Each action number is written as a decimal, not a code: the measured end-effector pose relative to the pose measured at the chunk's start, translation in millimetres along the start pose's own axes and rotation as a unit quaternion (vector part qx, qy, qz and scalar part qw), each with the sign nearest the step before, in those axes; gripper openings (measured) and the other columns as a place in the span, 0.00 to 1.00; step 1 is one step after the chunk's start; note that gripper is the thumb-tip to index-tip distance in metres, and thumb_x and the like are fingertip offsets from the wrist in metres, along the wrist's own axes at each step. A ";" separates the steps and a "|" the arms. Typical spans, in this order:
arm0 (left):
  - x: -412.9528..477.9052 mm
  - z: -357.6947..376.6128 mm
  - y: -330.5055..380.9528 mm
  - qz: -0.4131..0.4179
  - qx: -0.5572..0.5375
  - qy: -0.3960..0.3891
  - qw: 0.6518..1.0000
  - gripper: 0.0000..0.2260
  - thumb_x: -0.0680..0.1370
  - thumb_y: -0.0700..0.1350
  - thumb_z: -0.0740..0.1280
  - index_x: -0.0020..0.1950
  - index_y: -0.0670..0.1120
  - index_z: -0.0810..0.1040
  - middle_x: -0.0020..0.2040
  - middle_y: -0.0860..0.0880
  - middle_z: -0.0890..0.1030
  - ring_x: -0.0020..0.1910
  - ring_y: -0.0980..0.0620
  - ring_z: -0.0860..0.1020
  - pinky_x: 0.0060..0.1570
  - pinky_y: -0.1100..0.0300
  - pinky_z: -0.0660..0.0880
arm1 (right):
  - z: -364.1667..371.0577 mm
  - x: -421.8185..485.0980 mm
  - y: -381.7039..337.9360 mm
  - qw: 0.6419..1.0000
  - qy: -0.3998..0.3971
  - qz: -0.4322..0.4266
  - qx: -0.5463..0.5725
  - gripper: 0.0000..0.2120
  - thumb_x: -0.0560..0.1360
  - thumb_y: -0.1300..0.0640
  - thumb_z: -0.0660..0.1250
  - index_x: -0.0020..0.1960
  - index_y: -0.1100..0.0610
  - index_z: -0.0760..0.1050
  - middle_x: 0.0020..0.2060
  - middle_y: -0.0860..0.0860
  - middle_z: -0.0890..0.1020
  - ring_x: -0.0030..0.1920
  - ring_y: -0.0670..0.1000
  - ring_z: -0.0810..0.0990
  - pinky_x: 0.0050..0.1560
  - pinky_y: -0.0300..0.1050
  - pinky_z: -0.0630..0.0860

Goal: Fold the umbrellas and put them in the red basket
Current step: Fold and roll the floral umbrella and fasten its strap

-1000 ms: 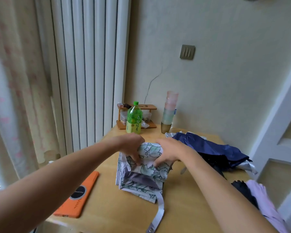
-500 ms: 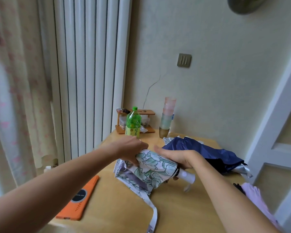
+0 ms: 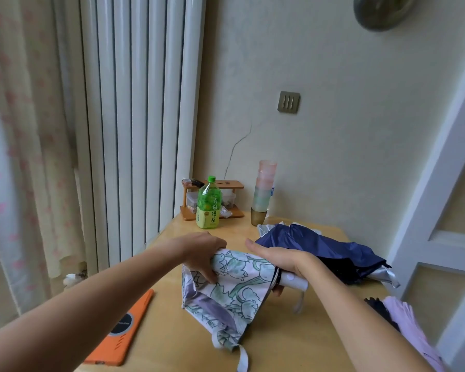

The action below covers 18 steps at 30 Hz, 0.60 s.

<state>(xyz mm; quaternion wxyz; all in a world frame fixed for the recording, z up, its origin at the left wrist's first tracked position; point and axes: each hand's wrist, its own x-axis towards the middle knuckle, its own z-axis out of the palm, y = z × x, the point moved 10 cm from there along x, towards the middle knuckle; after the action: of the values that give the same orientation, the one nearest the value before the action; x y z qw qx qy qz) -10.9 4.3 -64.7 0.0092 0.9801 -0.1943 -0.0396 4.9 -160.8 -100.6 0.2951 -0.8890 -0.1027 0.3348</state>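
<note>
The floral umbrella (image 3: 234, 285) lies at the middle of the bench (image 3: 293, 342), collapsed but with its canopy loose, the cloth hanging open toward the near edge and a pale strap (image 3: 242, 358) trailing from its lowest fold. The left hand (image 3: 202, 253) takes the canopy end in a closed grip, with its fingers curled over the bunched fabric and pressing into the printed cloth. The right hand (image 3: 282, 260) lies along the top of the umbrella at the handle end, its fingers stretched out over the cloth and its thumb tucked beneath, so its grip holds the shaft just where the white handle (image 3: 293, 281) sticks out toward the right edge. Just behind that hand, a navy umbrella (image 3: 320, 245) sprawls unfolded along the far right part of the bench, its silver lining showing at the tips. At the right edge, lilac fabric (image 3: 408, 326) and something dark (image 3: 377, 308) overlap; what they are cannot be told. An orange tablet case (image 3: 118, 334) rests at the near left edge. At the far left corner stands a green tea bottle (image 3: 209, 204) in front of a small wooden rack (image 3: 234, 184), with a stack of cups (image 3: 263, 194) beside it against the wall.
</note>
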 end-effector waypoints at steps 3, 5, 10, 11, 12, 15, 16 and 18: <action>3.1 1.5 -5.6 -0.020 -0.011 -0.009 1.000 0.24 0.68 0.56 0.80 0.57 0.51 0.75 0.53 0.51 0.83 0.51 0.49 0.80 0.49 0.55 0.79 | -0.8 -4.0 -6.7 0.999 0.006 -0.001 -0.047 0.46 0.66 0.15 0.51 0.53 0.53 0.84 0.41 0.54 0.86 0.31 0.53 0.80 0.43 0.48 0.82; 4.2 1.8 -11.6 -0.035 -0.027 -0.011 0.999 0.25 0.67 0.56 0.81 0.58 0.50 0.76 0.54 0.51 0.83 0.52 0.49 0.80 0.51 0.53 0.80 | -4.3 -0.4 -12.3 0.997 0.035 -0.016 -0.064 0.51 0.61 0.12 0.52 0.61 0.50 0.81 0.44 0.54 0.84 0.29 0.52 0.75 0.39 0.48 0.78; 4.9 14.7 -15.4 -0.058 -0.126 -0.082 0.987 0.25 0.65 0.55 0.83 0.59 0.52 0.80 0.53 0.53 0.86 0.50 0.51 0.84 0.51 0.57 0.82 | -32.6 -7.7 -34.1 0.957 0.206 -0.084 -0.183 0.38 0.69 0.16 0.48 0.37 0.52 0.66 0.30 0.51 0.72 0.26 0.53 0.74 0.37 0.49 0.75; 4.7 16.2 -13.7 -0.059 -0.139 -0.095 0.984 0.25 0.65 0.54 0.83 0.59 0.52 0.81 0.53 0.54 0.86 0.50 0.52 0.84 0.51 0.58 0.82 | -36.3 -8.5 -35.8 0.952 0.223 -0.088 -0.193 0.34 0.71 0.18 0.49 0.34 0.50 0.60 0.28 0.49 0.68 0.26 0.52 0.72 0.38 0.49 0.73; 4.6 16.5 -12.5 -0.062 -0.146 -0.101 0.982 0.24 0.65 0.54 0.83 0.59 0.52 0.81 0.53 0.54 0.86 0.50 0.52 0.85 0.51 0.59 0.82 | -38.3 -8.5 -36.3 0.950 0.229 -0.086 -0.196 0.33 0.72 0.18 0.49 0.33 0.49 0.58 0.27 0.48 0.66 0.27 0.51 0.71 0.39 0.49 0.71; 4.2 12.7 -12.5 -0.067 -0.138 -0.099 0.983 0.23 0.66 0.54 0.82 0.58 0.52 0.82 0.53 0.53 0.86 0.50 0.52 0.85 0.49 0.60 0.81 | -40.8 -4.1 -33.3 0.951 0.228 -0.083 -0.192 0.32 0.72 0.19 0.49 0.32 0.47 0.58 0.27 0.49 0.67 0.27 0.52 0.71 0.37 0.48 0.70; 4.9 10.4 -13.1 -0.067 -0.133 -0.092 0.985 0.23 0.66 0.54 0.82 0.58 0.52 0.82 0.53 0.53 0.86 0.49 0.52 0.85 0.48 0.60 0.81 | -39.7 -4.7 -32.6 0.956 0.219 -0.086 -0.172 0.30 0.72 0.19 0.50 0.32 0.45 0.58 0.28 0.49 0.67 0.28 0.53 0.72 0.37 0.47 0.71; 7.4 7.6 -15.1 -0.067 -0.130 -0.078 0.986 0.23 0.66 0.54 0.82 0.57 0.51 0.83 0.52 0.53 0.86 0.49 0.52 0.85 0.48 0.59 0.82 | -37.6 -6.7 -29.0 0.968 0.196 -0.080 -0.132 0.28 0.73 0.20 0.52 0.36 0.44 0.67 0.34 0.51 0.75 0.33 0.55 0.77 0.40 0.48 0.73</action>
<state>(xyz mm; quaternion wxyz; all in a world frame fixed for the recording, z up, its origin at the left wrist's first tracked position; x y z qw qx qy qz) 1.1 15.4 -73.4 0.1189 0.9752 -0.1217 -0.1417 24.9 -157.2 -57.2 0.2152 -0.9572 -0.1571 0.1129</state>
